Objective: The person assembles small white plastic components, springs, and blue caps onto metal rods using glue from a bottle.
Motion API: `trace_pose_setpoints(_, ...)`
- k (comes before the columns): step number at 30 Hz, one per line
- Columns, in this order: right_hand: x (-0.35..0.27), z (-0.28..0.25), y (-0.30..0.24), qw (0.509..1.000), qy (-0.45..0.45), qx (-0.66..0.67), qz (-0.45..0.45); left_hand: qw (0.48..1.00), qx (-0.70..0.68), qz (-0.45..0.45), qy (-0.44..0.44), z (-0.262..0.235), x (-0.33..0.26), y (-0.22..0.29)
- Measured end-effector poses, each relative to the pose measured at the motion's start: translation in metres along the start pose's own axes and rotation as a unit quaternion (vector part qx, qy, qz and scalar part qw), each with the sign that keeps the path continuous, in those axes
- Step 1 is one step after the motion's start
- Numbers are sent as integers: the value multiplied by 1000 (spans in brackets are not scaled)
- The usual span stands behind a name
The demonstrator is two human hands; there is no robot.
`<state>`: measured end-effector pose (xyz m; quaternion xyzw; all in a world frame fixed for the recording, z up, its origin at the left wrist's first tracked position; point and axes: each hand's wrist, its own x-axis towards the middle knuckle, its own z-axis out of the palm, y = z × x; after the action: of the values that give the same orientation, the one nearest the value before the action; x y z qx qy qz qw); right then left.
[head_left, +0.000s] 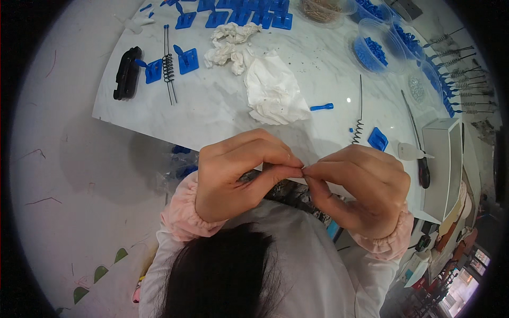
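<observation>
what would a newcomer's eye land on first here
Probably the left hand and right hand, fingertips pinched together low in the middle of the view, at the near edge of the white table; anything between them is too small to make out. Next, the crumpled white tissue just beyond the hands, and the cluster of bright blue square-based pieces along the top of the picture.
</observation>
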<state>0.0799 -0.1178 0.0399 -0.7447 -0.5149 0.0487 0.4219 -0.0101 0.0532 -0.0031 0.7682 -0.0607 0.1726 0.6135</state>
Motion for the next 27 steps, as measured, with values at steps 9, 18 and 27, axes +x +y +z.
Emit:
trace_pose_setpoints(9, 12, 7, 16, 956, 64, 204, 203, 941, -294, -164, 25, -2, -10, 4)
trace_pose_setpoints(18, 36, 25, 37, 988, 38, -15, 146, 905, -363, -181, 125, -5, -1, -6)
trace_pose_setpoints(27, 40, 28, 32, 989, 42, -22, 143, 967, -61, -97, 228, -8, 15, -36)
